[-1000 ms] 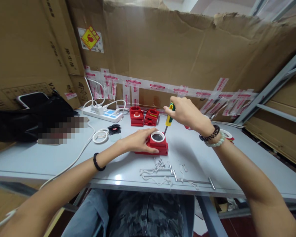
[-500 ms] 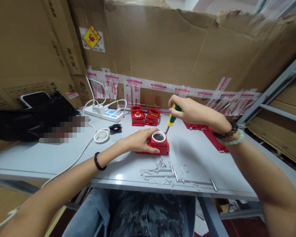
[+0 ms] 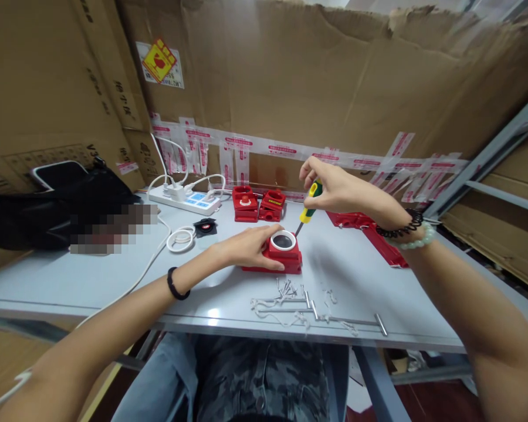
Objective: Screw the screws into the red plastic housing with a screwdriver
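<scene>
A red box-like housing (image 3: 290, 262) with a white ring (image 3: 283, 240) on top lies on the table in the middle of the view. My left hand (image 3: 257, 246) is closed around its left side, fingers behind and thumb in front. From the upper right, my right hand (image 3: 323, 181) grips a yellow and green screwdriver (image 3: 309, 208), held tilted. Its shaft reaches down to the back right corner of the housing, beside the ring. Whether a screw sits under the tip is too small to tell.
Nearer me lie several screws (image 3: 286, 287) and metal T-bars (image 3: 352, 320) with white cords. Two red housings (image 3: 245, 205) stand behind, beside a white power strip (image 3: 185, 200). More red parts (image 3: 385, 243) lie to the right. A black bag (image 3: 61, 205) sits left, and cardboard (image 3: 290, 76) walls the back.
The fingers of my right hand have shifted on the screwdriver handle, and the hand has risen slightly. My left hand and the red housing stay in place.
</scene>
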The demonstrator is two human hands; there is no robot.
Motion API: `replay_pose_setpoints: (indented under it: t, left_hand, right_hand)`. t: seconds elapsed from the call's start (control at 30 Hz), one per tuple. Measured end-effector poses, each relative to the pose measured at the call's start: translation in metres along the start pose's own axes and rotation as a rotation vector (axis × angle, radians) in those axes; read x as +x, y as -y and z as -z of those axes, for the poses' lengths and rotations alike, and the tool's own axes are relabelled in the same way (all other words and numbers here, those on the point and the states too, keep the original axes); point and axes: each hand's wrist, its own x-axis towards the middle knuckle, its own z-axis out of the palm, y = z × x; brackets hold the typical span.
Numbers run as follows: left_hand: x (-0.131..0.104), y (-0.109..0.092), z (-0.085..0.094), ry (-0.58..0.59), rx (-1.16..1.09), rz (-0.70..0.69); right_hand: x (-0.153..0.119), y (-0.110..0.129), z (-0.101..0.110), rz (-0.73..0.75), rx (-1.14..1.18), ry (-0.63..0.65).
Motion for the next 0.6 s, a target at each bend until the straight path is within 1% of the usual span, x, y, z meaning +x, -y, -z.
replay_pose_setpoints:
  t: [0.07, 0.13, 0.2, 0.27, 0.37, 0.43, 0.5, 0.6]
  left_hand:
    - [0.0, 0.0003, 0.0, 0.004, 0.005, 0.004]
    - [-0.0001, 0.0002, 0.0002, 0.012, -0.004, 0.006]
    - [0.0, -0.0004, 0.0005, 0.012, -0.015, 0.012]
    - [0.0002, -0.001, 0.0007, 0.01, -0.02, 0.016]
    - [0.0005, -0.0009, 0.0007, 0.018, -0.017, 0.01]
    - [0.0006, -0.0001, 0.0005, 0.017, -0.003, 0.012]
    - [0.0005, 0.0009, 0.0004, 0.019, 0.012, 0.018]
    - [0.0004, 0.0018, 0.0005, 0.035, 0.018, 0.029]
  right_hand:
    - [-0.0004, 0.0026, -0.0019, -0.025, -0.068, -0.04]
    - [-0.0005, 0.0046, -0.005, -0.092, -0.166, -0.109]
    - [-0.0002, 0.0051, -0.0062, -0.148, -0.227, -0.145]
    - [0.0002, 0.0045, -0.0043, -0.117, -0.195, -0.116]
    - [0.0001, 0.0039, 0.0005, -0.018, -0.075, -0.02]
    - [-0.0004, 0.0045, 0.0012, -0.008, -0.059, 0.014]
    - [-0.0007, 0.0056, -0.0007, -0.043, -0.099, -0.006]
    - [-0.0002, 0.0057, -0.0035, -0.093, -0.153, -0.077]
